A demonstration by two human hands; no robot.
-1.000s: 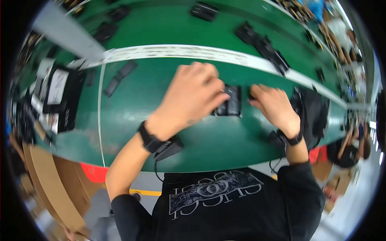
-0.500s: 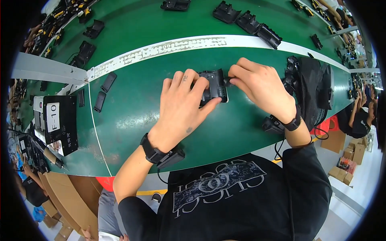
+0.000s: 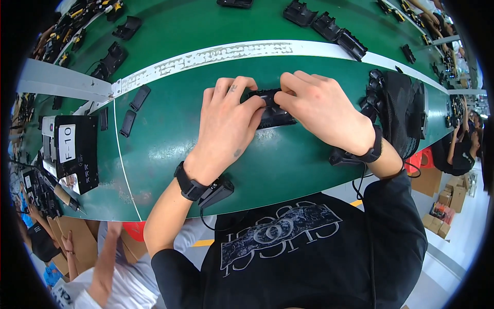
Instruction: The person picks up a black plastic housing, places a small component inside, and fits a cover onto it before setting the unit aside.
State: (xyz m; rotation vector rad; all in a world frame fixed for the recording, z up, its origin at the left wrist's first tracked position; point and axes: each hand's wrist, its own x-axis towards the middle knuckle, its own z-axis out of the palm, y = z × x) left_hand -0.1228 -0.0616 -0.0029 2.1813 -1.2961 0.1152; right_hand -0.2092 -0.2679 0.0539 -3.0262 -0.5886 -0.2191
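A black plastic housing [image 3: 278,120] with a ribbed lower edge sits on the green bench between my two hands. My left hand [image 3: 226,116] is closed on its left side, fingers curled over the far edge and thumb near its middle. From the right, my right hand [image 3: 321,110] has its bent fingers and thumb pressed onto the upper right part of the same housing. The fingers cover much of it, and any small part under the right fingertips is hidden. Each wrist wears a black strap with a small cabled device.
Two slim black covers [image 3: 139,98] lie left of my hands, near a black box [image 3: 77,152]. A black mesh bag [image 3: 401,116] stands right. Beyond the white divider [image 3: 226,54] lie several black housings [image 3: 325,26]. At lower left is a co-worker's white sleeve [image 3: 116,280].
The housing has turned so its ribbed edge faces me. My right hand, which pinched a small dark part beside it, has moved left onto it. A co-worker's arm has appeared at lower left.
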